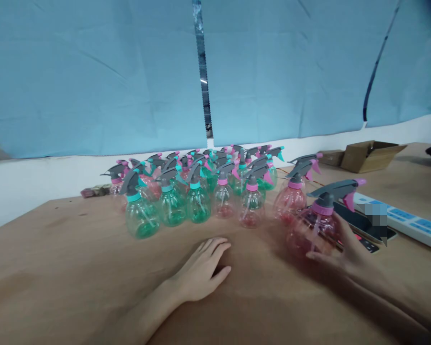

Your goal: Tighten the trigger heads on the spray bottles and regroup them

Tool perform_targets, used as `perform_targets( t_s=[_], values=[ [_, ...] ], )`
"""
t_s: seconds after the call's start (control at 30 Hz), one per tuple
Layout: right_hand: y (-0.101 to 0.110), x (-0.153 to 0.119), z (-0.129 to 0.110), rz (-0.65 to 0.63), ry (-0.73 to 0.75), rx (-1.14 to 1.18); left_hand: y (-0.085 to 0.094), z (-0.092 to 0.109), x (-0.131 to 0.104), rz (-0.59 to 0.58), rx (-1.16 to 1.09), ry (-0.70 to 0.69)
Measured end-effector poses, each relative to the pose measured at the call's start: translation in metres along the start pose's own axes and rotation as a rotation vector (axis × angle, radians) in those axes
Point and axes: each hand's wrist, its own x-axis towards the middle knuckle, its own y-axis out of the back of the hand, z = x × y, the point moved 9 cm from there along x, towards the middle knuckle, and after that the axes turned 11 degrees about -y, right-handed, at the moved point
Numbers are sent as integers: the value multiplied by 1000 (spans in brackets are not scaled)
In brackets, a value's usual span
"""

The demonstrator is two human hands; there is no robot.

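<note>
My right hand is wrapped round a clear pink spray bottle with a grey and pink trigger head, at the right. The bottle is upright, and the far fingers are hidden behind it. My left hand lies palm down on the wooden table, fingers stretched out, holding nothing. Beyond it stand several spray bottles in rows, among them a green spray bottle with a turquoise collar and a pink spray bottle with a pink collar. Another pink spray bottle stands just behind the held one.
A white power strip runs along the right side, next to a dark phone. An open cardboard box sits at the back right. Small bundled items lie behind the bottles at left. A blue cloth hangs behind.
</note>
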Motion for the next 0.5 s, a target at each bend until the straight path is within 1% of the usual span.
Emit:
perform_targets(
  t_s=[0.03,0.1,0.23,0.37,0.5],
  values=[
    [-2,6,-3,-30,-6,35,0,0,0,1,-1,1],
    [-3,17,-8,-49,-15,81,1,0,0,6,-5,1],
    [-6,37,-6,-72,-49,89,2,1,0,5,-7,2],
    [-14,49,-6,-139,-84,164,1,1,0,0,-6,0],
    [-20,60,-10,-138,-50,134,0,1,1,-5,1,-8]
  ],
)
